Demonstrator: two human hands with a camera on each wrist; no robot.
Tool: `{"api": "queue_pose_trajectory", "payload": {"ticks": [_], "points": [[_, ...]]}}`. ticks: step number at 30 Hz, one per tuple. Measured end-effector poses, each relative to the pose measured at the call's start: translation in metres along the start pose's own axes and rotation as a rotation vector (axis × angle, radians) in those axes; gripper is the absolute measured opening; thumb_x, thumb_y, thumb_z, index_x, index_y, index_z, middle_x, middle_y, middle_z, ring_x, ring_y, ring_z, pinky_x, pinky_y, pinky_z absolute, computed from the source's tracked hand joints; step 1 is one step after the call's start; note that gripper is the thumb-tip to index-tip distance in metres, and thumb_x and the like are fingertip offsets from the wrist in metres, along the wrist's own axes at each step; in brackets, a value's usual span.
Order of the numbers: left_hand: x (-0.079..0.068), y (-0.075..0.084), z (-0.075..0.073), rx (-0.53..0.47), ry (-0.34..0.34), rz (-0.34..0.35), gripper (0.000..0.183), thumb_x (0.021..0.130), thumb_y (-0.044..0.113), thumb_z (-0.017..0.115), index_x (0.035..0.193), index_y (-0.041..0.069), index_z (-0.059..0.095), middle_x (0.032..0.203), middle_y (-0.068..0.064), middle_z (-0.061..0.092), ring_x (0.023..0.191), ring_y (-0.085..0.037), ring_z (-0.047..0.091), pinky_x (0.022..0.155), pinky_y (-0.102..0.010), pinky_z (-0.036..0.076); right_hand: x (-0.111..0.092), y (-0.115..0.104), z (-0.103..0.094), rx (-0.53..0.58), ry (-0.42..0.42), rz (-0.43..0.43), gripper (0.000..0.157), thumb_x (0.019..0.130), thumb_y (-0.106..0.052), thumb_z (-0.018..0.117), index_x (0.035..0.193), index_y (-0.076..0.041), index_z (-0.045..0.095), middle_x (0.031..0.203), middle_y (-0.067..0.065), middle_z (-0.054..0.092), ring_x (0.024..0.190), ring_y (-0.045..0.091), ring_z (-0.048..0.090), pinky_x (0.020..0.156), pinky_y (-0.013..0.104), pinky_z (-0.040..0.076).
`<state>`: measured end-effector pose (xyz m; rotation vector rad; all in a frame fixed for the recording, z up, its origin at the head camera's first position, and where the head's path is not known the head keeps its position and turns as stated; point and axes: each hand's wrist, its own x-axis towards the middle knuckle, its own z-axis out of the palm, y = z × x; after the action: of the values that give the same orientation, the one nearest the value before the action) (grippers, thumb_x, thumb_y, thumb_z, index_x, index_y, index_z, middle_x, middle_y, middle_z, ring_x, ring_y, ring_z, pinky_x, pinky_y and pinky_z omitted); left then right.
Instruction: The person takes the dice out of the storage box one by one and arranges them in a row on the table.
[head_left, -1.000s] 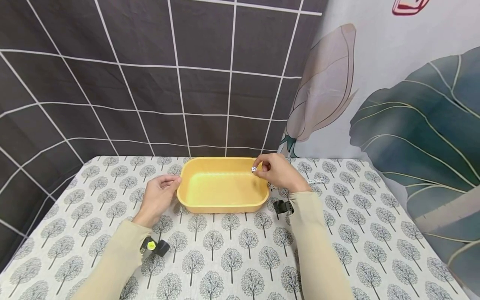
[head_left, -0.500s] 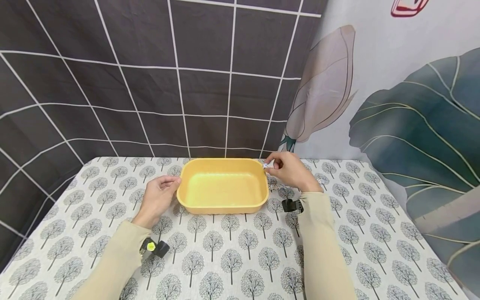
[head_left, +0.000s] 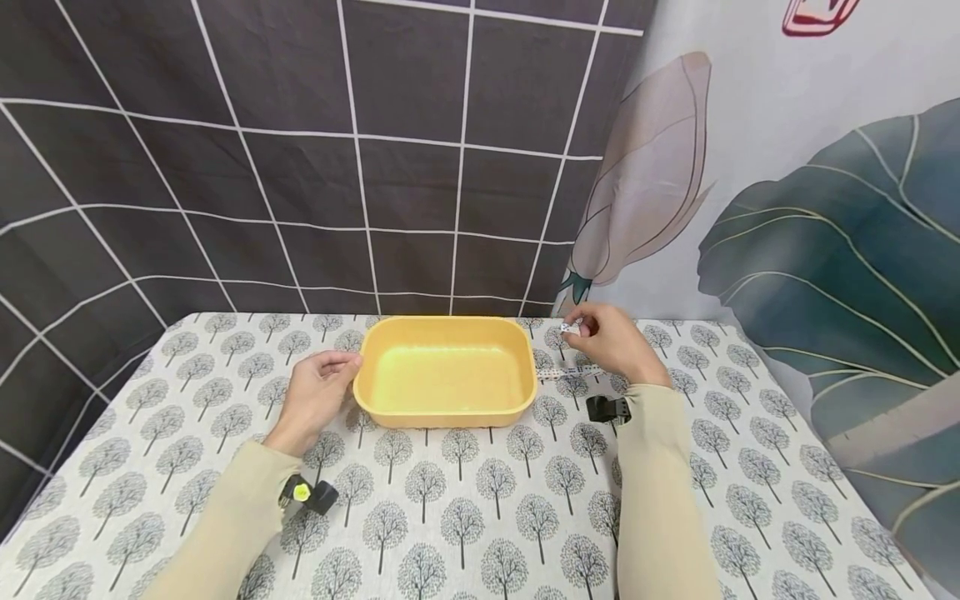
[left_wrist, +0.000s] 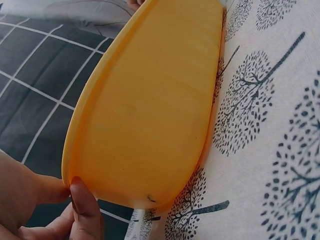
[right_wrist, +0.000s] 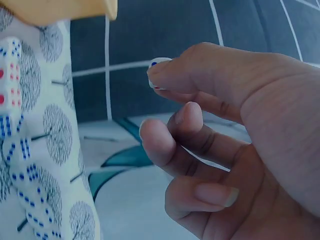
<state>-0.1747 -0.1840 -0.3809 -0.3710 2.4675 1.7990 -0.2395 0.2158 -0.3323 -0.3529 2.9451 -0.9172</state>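
A yellow plastic basin (head_left: 442, 418) sits on the cloth-covered table in the head view. At its left end my left hand (head_left: 318, 398) pinches the rim between thumb and fingers; the left wrist view shows that grip from outside the basin wall (left_wrist: 140, 115). To the right of the basin, my right hand (head_left: 613, 343) holds one small white die (head_left: 571, 328) between thumb and forefinger, raised above the cloth. A row of white dice (head_left: 562, 372) lies under and beside this hand, partly hidden by it. In the right wrist view these dice (right_wrist: 11, 90) show blue and red pips.
The tablecloth (head_left: 461, 517) has a grey tree print. Behind the table hangs a dark curtain with white grid lines (head_left: 405, 183), and a floral cloth (head_left: 660, 167) hangs at the right. Each wrist wears a black strap with a camera.
My right hand has moved right with the die, from over the basin's right end, past its rim, to above the row of dice. My left hand and the basin stay put.
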Motion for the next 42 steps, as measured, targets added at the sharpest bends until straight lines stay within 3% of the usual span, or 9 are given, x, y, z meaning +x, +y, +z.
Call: {"api": "queue_pose_trajectory", "payload": {"ticks": [17, 29, 42], "points": [[0.0, 0.0, 0.0, -0.002, -0.002, -0.001, 0.041, 0.104, 0.029, 0.059, 0.134, 0.002, 0.058, 0.106, -0.002, 0.067, 0.08, -0.005, 0.063, 0.073, -0.021, 0.059, -0.013, 0.033, -0.015, -0.022, 0.068, 0.07, 0.025, 0.096, -0.016, 0.066, 0.119, -0.007, 0.066, 0.082, 0.004, 0.055, 0.067, 0.017, 0.049, 0.066, 0.032, 0.043], [0.001, -0.001, -0.001, -0.003, -0.001, 0.004, 0.04, 0.104, 0.028, 0.059, 0.134, 0.001, 0.058, 0.109, -0.004, 0.068, 0.081, -0.005, 0.063, 0.073, -0.021, 0.059, -0.02, 0.058, -0.022, -0.045, 0.191, 0.091, 0.024, 0.094, -0.015, 0.068, 0.116, -0.005, 0.069, 0.078, 0.004, 0.055, 0.061, 0.015, 0.046, 0.056, 0.029, 0.04], [0.002, 0.0, -0.001, 0.001, 0.0, 0.003, 0.04, 0.104, 0.029, 0.059, 0.134, 0.002, 0.058, 0.112, -0.006, 0.067, 0.083, -0.006, 0.064, 0.076, -0.021, 0.06, -0.031, 0.085, -0.025, -0.054, 0.188, 0.189, 0.028, 0.098, -0.019, 0.064, 0.121, -0.003, 0.066, 0.085, 0.01, 0.06, 0.064, 0.02, 0.049, 0.057, 0.032, 0.041]]}}
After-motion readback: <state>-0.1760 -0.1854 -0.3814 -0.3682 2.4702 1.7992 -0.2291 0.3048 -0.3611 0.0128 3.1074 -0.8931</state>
